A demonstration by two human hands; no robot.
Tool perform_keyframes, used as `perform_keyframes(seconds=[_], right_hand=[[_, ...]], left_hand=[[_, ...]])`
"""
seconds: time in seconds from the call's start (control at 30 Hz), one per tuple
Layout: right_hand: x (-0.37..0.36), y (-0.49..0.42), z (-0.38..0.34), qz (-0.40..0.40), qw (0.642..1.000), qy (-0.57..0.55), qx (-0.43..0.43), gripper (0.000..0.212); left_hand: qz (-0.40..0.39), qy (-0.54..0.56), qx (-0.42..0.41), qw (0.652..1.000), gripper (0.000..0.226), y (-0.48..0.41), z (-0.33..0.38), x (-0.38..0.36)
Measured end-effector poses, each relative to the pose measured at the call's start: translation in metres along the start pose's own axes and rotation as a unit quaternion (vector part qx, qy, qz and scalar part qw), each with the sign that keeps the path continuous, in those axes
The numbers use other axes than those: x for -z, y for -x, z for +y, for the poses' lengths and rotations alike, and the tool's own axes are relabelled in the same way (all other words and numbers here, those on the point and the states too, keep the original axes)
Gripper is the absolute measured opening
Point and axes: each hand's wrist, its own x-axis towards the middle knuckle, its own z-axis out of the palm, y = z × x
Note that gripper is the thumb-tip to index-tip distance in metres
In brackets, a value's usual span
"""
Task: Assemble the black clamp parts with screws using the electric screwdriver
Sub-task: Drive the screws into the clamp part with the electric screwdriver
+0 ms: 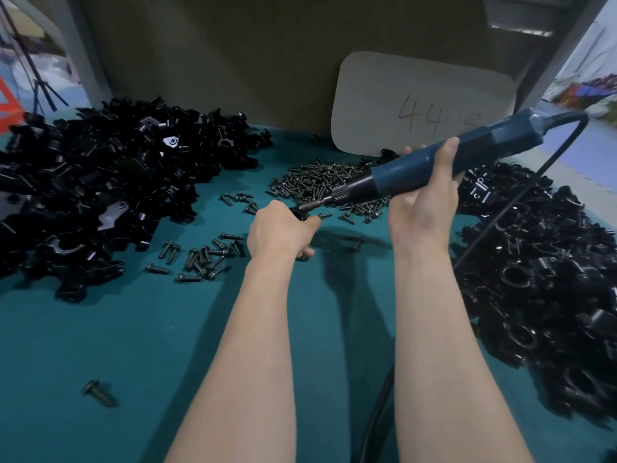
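Teal matting covers the bench, with a brown board wall standing behind it. At 9 to 10 o'clock lies a big heap of black clamp parts; a second heap of ring-shaped clamp pieces fills 3 to 4 o'clock. Between them, at 12 o'clock from the hands, sits a mound of dark screws, with a looser scatter at 9 o'clock of the left hand and a lone screw at 7 o'clock. The left hand is curled tight round a small black clamp part, mostly hidden by the fingers. The right hand wraps the blue body of the electric screwdriver, thumb up the near side. The tool slants from 2 o'clock down to 8 o'clock, and its bit tip meets the held part. A black cable leaves the tool's rear and drops at 3 o'clock. A pale card marked "44" leans on the wall at 1 o'clock
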Motion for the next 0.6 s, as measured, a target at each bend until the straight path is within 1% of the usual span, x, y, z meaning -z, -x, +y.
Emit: perform_keyframes(seconds=[0.2, 0.47, 0.53, 0.6], right_hand=[[0.0036, -0.0003, -0.0002, -0.019, 0.999, -0.022, -0.013, 0.053], [0.0034, -0.0004, -0.0034, -0.028, 0.998, -0.047, -0.017, 0.054], [0.0038, -0.0008, -0.0048, -0.021, 0.998, -0.052, -0.016, 0.052], [0.0047, -0.0019, -0.0066, -0.017, 0.998, -0.056, -0.018, 0.044]], left_hand=[[-0.032, 0.004, 0.022, 0.999, 0.022, 0.0005, 0.0008, 0.0049], [-0.045, 0.008, 0.038, 0.998, 0.021, -0.0003, 0.0020, 0.0054], [-0.056, 0.008, 0.044, 0.997, 0.022, -0.0015, 0.0031, 0.0048], [-0.070, 0.016, 0.049, 0.996, 0.023, -0.0027, 0.0040, 0.0036]])
